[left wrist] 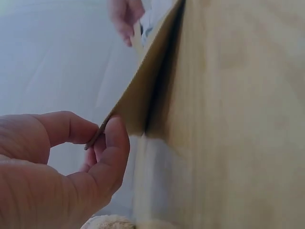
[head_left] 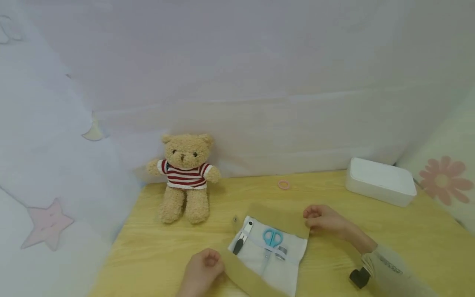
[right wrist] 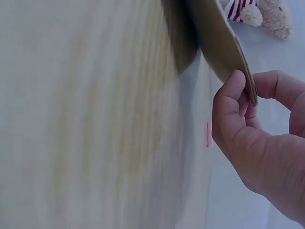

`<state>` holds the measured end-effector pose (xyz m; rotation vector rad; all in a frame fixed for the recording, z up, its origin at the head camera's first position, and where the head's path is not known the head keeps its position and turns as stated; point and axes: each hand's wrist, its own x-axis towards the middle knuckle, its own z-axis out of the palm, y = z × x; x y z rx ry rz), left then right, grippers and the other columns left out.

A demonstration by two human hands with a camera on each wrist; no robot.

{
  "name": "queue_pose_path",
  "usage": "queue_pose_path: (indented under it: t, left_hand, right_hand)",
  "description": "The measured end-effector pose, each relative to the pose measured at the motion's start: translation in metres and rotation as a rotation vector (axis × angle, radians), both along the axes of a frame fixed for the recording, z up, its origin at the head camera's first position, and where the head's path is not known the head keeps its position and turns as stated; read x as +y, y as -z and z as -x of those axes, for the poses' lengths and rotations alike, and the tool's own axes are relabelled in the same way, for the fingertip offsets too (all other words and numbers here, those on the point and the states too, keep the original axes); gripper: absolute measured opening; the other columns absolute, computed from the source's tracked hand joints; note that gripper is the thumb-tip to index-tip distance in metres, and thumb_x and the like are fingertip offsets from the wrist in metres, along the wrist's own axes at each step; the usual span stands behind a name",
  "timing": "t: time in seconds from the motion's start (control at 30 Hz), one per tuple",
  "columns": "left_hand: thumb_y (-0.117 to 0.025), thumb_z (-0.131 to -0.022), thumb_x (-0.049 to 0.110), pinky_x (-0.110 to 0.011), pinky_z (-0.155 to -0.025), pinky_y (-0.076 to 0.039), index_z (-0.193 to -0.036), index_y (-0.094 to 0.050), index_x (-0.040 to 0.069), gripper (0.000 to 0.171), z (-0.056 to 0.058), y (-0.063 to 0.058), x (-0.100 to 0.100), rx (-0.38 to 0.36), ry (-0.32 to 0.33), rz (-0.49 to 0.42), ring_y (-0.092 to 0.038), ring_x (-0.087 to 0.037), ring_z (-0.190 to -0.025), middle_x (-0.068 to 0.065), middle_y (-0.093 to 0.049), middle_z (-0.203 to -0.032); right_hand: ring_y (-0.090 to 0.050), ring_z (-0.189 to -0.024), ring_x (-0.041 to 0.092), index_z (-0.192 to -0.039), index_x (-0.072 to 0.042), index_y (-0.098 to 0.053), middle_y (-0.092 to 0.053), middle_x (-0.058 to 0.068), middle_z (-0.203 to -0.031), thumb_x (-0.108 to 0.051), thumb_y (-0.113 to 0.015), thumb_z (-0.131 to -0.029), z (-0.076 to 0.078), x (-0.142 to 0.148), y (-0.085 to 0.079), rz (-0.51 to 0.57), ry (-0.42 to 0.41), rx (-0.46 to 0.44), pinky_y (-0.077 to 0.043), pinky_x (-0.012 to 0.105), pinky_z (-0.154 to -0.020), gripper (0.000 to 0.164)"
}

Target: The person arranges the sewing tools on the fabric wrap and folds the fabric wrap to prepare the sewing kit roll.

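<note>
A tan fabric tool roll (head_left: 274,218) lies spread on the table, its white lining (head_left: 285,275) facing up. An elastic band crosses the lining. Under it sit blue-handled scissors (head_left: 272,238), a slim silver-and-black tool (head_left: 243,238) of unclear kind and a small grey cylinder (head_left: 281,253), perhaps a thread spool. My left hand (head_left: 202,270) pinches the near-left corner of the roll between thumb and fingers. At the far right corner, my right hand (head_left: 326,220) pinches the other tan flap. Both wrist views show these corners lifted off the wood.
A teddy bear (head_left: 185,179) in a striped sweater sits at the back left against the wall cloth. Behind the roll lies a pink ring-shaped band (head_left: 283,185). A white box (head_left: 380,181) stands at the back right of the wooden table (head_left: 148,255).
</note>
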<state>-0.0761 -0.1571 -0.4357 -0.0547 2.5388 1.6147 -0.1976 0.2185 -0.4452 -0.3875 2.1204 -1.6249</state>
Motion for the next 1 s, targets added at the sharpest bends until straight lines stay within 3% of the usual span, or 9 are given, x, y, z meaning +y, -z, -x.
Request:
queue_pose_path:
  t: [0.23, 0.4, 0.6, 0.8, 1.0]
  left_hand:
    - [-0.063, -0.078, 0.002, -0.027, -0.056, -0.053, -0.096, -0.063, -0.007, 0.021, 0.037, -0.005, 0.004, 0.013, -0.016, -0.081, -0.058, -0.013, -0.063, -0.006, -0.058, -0.077]
    - [-0.064, -0.081, 0.004, -0.027, -0.051, -0.050, -0.095, -0.066, -0.004, 0.016, 0.065, -0.001, 0.013, 0.076, -0.017, -0.016, -0.057, -0.014, -0.059, -0.006, -0.061, -0.075]
    - [-0.063, -0.079, 0.002, -0.028, -0.052, -0.050, -0.093, -0.067, -0.002, 0.014, 0.094, 0.010, 0.023, 0.082, -0.046, 0.006, -0.058, -0.013, -0.056, -0.006, -0.062, -0.072]
    - [-0.064, -0.078, -0.001, -0.028, -0.052, -0.052, -0.090, -0.066, -0.004, 0.013, 0.110, 0.016, 0.037, 0.057, -0.047, 0.008, -0.060, -0.013, -0.055, -0.007, -0.064, -0.073]
    - [-0.066, -0.079, -0.002, -0.028, -0.053, -0.053, -0.089, -0.066, -0.005, 0.011, 0.117, 0.017, 0.043, 0.033, -0.036, 0.012, -0.060, -0.013, -0.057, -0.007, -0.064, -0.073]
  right_hand:
    - [-0.053, -0.087, 0.016, -0.106, 0.012, -0.052, -0.052, 0.008, -0.092, -0.007, -0.063, -0.089, -0.040, 0.019, -0.002, -0.010, -0.003, 0.047, -0.052, 0.028, -0.074, 0.028]
    - [-0.054, -0.084, 0.012, -0.098, 0.007, -0.056, -0.056, 0.002, -0.086, -0.008, -0.064, -0.088, -0.071, 0.027, 0.001, 0.000, -0.050, 0.071, -0.050, 0.028, -0.073, 0.020]
    - [-0.054, -0.077, 0.006, -0.092, 0.004, -0.058, -0.060, -0.005, -0.085, -0.005, -0.065, -0.088, -0.099, 0.032, 0.006, 0.040, -0.158, 0.061, -0.046, 0.024, -0.068, 0.013]
    - [-0.056, -0.071, 0.004, -0.090, 0.004, -0.059, -0.063, -0.006, -0.082, -0.006, -0.066, -0.087, -0.115, 0.033, 0.012, 0.045, -0.183, 0.029, -0.047, 0.024, -0.062, 0.012]
    - [-0.053, -0.065, 0.005, -0.086, -0.003, -0.061, -0.058, -0.004, -0.074, -0.008, -0.067, -0.086, -0.124, 0.031, 0.018, -0.066, -0.123, 0.002, -0.044, 0.023, -0.055, 0.008]
